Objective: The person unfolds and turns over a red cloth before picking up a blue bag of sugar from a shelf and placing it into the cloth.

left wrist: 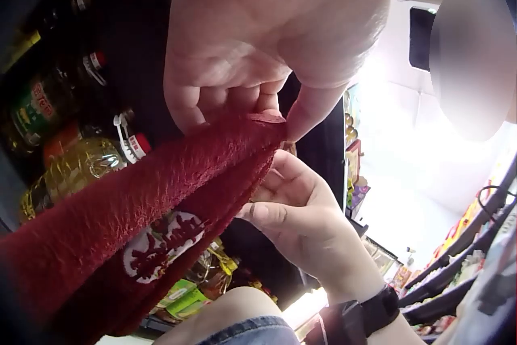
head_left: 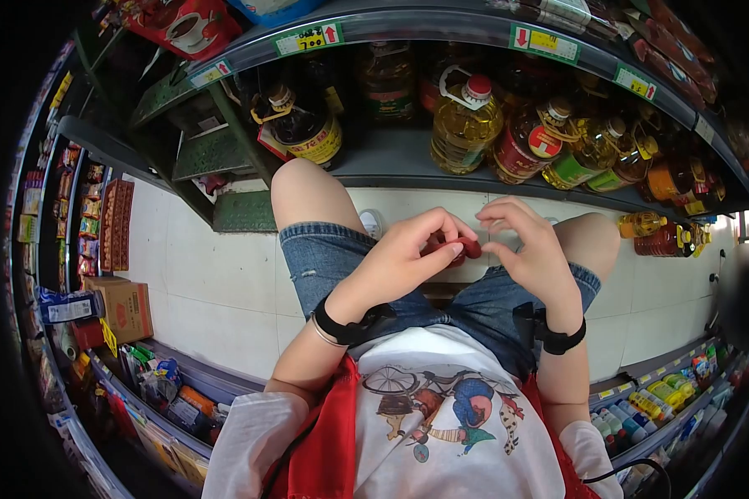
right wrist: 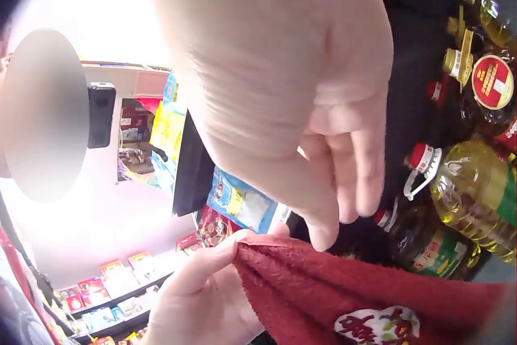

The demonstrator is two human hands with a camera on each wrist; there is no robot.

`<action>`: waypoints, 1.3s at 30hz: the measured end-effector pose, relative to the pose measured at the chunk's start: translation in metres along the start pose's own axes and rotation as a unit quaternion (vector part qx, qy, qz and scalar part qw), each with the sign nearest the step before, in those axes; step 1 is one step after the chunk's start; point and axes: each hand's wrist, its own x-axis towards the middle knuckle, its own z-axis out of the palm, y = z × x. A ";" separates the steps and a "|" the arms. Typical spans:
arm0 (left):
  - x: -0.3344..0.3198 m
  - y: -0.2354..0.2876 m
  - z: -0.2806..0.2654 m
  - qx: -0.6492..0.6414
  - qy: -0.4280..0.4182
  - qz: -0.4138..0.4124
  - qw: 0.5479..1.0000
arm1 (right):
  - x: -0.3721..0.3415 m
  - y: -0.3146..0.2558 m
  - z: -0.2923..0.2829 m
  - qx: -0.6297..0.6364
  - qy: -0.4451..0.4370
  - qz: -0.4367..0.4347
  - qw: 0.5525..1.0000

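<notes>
A dark red terry towel (left wrist: 170,175) with a white embroidered patch (left wrist: 166,244) hangs in front of me. My left hand (head_left: 416,249) pinches its top edge between thumb and fingers, as the left wrist view (left wrist: 275,30) shows. In the head view only a small bunched part of the towel (head_left: 468,249) appears between the hands. My right hand (head_left: 520,245) is beside it, thumb and fingers apart and loosely bent. Seen in the right wrist view, its fingertips (right wrist: 323,232) are right at the towel's upper edge.
Large cooking oil bottles (head_left: 466,125) stand on the low shelf (head_left: 374,170) ahead. A green metal step (head_left: 245,212) is at the left. Behind me are stocked shelves (head_left: 666,399) and a cardboard box (head_left: 129,308) on the tiled floor (head_left: 208,266).
</notes>
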 end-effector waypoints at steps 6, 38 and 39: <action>0.001 0.001 0.002 0.092 -0.016 0.053 0.994 | -0.001 0.001 -0.001 -0.090 -0.033 -0.041 0.995; 0.002 -0.064 -0.017 0.195 -0.010 -0.047 0.980 | -0.008 -0.016 -0.030 0.009 0.122 -0.046 0.991; 0.002 -0.064 -0.018 0.195 -0.011 -0.047 0.980 | -0.008 -0.014 -0.032 0.009 0.122 -0.046 0.991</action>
